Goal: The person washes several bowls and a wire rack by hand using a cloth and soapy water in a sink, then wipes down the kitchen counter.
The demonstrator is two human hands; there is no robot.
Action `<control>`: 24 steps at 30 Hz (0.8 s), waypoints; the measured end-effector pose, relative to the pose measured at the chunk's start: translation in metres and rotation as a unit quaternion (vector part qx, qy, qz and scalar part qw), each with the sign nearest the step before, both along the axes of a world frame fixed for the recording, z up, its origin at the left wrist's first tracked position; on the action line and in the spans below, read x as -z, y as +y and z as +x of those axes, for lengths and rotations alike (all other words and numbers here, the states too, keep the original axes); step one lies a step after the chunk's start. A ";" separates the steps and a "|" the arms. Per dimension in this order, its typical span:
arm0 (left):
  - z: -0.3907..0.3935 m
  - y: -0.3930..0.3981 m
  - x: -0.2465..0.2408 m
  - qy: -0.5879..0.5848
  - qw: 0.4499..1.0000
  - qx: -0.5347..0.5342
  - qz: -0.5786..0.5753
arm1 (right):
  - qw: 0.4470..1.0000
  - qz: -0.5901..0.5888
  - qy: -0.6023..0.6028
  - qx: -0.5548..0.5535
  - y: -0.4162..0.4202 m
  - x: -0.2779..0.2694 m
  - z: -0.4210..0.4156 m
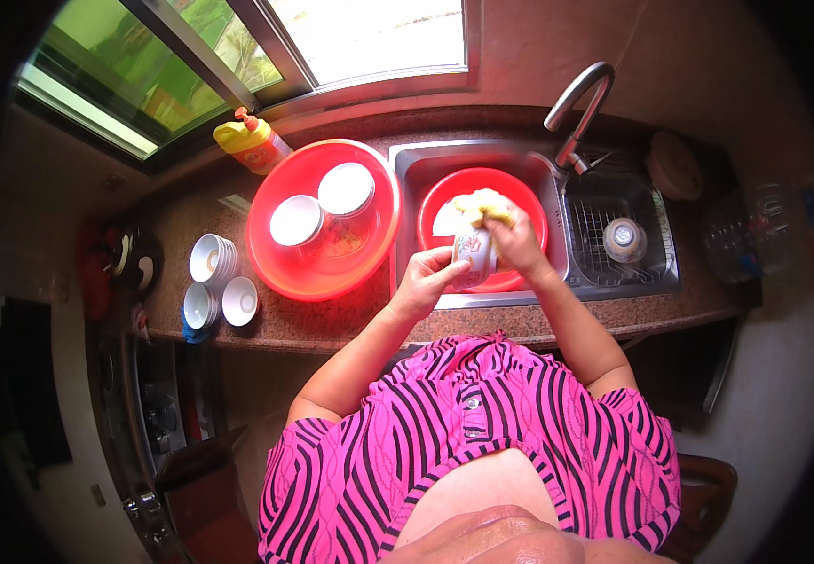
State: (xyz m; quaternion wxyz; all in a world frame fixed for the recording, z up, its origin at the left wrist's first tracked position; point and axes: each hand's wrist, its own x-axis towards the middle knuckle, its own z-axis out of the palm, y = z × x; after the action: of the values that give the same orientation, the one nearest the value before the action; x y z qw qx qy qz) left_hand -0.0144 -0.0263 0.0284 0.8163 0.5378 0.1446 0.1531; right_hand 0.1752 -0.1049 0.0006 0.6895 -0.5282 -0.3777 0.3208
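Note:
My left hand [426, 280] grips a patterned bowl [472, 259] tilted on its side, thumb along its wall. Against the bowl's upper edge, my right hand [517, 243] holds a yellow cloth [486, 206]. Both hands are over a red basin [535, 211] set in the left bowl of a steel sink [407, 176]. Something white, partly hidden by the cloth, shows inside this basin. To the left, a larger red basin [273, 211] on the counter holds two white bowls or stacks of bowls [345, 189].
Stacked bowls [211, 259] stand on the granite counter [301, 324] at left. A yellow pump bottle [251, 144] is behind the large basin. The faucet [579, 106] arches beside the right sink bowl, where one overturned bowl [624, 240] sits on a wire rack [588, 218].

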 end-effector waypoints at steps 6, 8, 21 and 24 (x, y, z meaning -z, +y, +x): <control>0.003 0.024 0.020 -0.080 0.964 -0.070 -0.243 | 0.970 -0.001 0.237 -0.047 -0.006 0.006 0.010; 0.007 0.033 0.027 -0.087 0.938 -0.093 -0.323 | 0.981 0.001 0.194 -0.010 -0.010 0.023 0.003; 0.017 0.002 0.021 -0.074 0.971 -0.162 -0.160 | 0.828 0.012 -0.552 0.099 -0.017 -0.038 -0.049; 0.012 -0.013 0.027 -0.051 0.982 -0.115 -0.140 | 0.964 0.021 -0.257 0.060 -0.004 -0.027 -0.036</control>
State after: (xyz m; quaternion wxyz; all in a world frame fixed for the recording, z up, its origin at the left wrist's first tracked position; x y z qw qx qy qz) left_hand -0.0020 -0.0390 0.0016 0.8666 0.3899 0.1838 0.2513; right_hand 0.1394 -0.1084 0.0274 0.5982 -0.6001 -0.5164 0.1239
